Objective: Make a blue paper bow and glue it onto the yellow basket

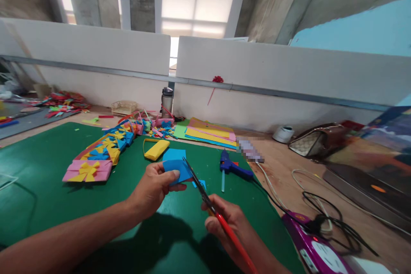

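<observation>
A folded piece of blue paper [177, 168] is pinched between the thumb and fingers of my left hand [156, 186]. My right hand [226, 220] grips a pair of scissors [221, 222] with red handles, the blades pointing up and left against the paper's right edge. Whether the blades are parted is hard to make out. Small blue scraps [201, 183] lie on the green mat [135, 239] just behind the blades. A yellow paper basket [156, 150] with a handle sits beyond my left hand. To the right rests a blue glue gun [234, 168] with a clear stick in it.
Finished-looking paper boxes with bows [96, 160] line the left of the mat. Coloured sheets [210, 132], a metal flask [167, 102] and paper cuttings stand behind. At right are a phone [250, 150], cables, a purple power strip [313, 244] and a handbag [321, 139].
</observation>
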Action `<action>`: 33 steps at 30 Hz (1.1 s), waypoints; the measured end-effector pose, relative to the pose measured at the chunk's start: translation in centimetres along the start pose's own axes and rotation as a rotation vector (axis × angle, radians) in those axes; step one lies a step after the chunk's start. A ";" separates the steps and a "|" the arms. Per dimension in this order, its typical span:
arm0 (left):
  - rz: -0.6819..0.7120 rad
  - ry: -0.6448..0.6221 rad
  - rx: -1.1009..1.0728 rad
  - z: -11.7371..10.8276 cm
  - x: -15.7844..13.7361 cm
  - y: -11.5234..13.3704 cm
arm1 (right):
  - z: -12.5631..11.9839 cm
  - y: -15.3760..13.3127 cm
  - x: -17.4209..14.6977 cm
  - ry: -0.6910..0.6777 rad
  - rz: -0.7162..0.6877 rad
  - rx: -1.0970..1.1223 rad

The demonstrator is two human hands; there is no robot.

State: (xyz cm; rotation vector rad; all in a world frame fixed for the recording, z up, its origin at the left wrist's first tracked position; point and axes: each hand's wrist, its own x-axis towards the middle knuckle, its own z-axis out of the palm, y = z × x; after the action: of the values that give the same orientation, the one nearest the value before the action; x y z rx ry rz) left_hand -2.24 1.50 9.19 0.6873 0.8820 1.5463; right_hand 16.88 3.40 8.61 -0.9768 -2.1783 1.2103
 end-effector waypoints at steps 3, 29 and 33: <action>0.006 -0.003 -0.001 0.0 0.1 0.0 | 0.0 0.1 0.0 -0.005 -0.002 0.001; 0.063 -0.213 0.284 -1.4 0.6 -1.3 | -0.2 -0.7 -0.2 0.232 0.009 0.269; 0.141 -0.253 0.454 -1.5 0.4 -1.5 | 0.0 -0.7 -0.1 0.242 0.034 0.389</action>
State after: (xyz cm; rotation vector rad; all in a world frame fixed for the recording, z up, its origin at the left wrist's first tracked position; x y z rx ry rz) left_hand -2.75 1.69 7.14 1.2659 1.0168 1.3493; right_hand 16.69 3.05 9.15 -0.9380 -1.6668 1.3844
